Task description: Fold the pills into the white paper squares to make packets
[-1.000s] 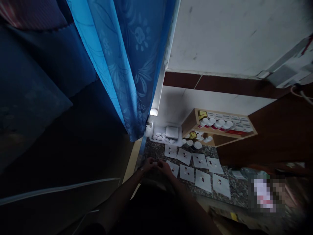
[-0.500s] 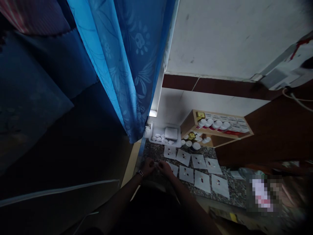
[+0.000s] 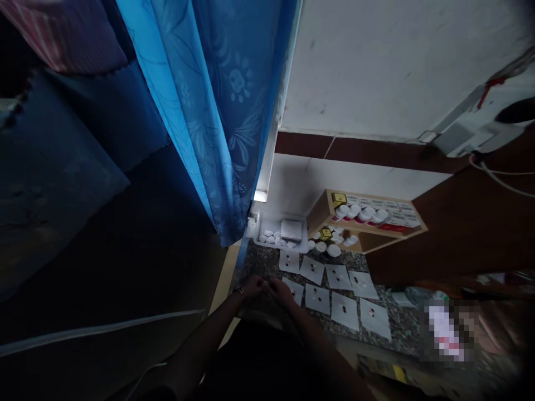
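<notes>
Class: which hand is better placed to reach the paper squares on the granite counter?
Right, probably: the right hand sits beside the nearest paper square; the left hand is farther away, nearer the curtain.

A speckled granite counter (image 3: pixel 401 328) bears eight white paper squares (image 3: pixel 345 311) spotted with small dark items, and a white tray (image 3: pixel 304 239).

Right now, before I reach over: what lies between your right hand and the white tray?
The head view shows a marked paper square on the speckled counter between the right hand and the tray.
</notes>
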`<state>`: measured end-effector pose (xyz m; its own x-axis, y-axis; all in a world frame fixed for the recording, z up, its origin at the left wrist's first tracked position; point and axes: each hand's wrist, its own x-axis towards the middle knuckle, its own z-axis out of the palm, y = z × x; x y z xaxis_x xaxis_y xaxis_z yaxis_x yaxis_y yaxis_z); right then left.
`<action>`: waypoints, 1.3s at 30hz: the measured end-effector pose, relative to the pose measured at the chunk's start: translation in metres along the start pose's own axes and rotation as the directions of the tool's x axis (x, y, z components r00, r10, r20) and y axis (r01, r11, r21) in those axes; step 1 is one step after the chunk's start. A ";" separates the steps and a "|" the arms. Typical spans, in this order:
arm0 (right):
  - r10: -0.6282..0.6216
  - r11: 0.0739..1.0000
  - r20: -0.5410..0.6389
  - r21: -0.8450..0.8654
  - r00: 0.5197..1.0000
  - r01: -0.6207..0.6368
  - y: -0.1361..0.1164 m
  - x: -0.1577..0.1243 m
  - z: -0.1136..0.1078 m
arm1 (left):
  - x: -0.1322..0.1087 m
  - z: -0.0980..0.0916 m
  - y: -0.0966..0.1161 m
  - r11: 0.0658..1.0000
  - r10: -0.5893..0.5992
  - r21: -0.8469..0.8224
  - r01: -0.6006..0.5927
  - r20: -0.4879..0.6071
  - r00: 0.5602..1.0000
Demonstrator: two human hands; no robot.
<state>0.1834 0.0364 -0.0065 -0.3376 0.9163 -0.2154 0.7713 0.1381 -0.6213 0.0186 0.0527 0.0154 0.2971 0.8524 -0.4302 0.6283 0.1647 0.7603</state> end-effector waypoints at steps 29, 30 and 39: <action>0.035 0.998 -0.096 0.064 0.995 -0.028 -0.011 0.001 -0.010 | 0.013 -0.001 -0.002 0.995 -0.066 -0.081 0.066 0.008 0.998; 0.038 0.996 -0.084 0.080 0.996 -0.032 -0.008 0.003 -0.010 | 0.011 -0.001 -0.001 0.994 -0.065 -0.090 0.065 0.003 0.998; 0.009 0.999 0.074 -0.033 0.997 -0.007 -0.015 0.001 -0.030 | 0.005 -0.003 0.002 0.963 0.126 -0.231 -0.136 -0.059 0.990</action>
<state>0.1874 0.0460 0.0251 -0.3698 0.8870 -0.2765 0.7907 0.1441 -0.5950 0.0192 0.0585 0.0167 0.3307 0.8941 -0.3018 0.3985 0.1576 0.9035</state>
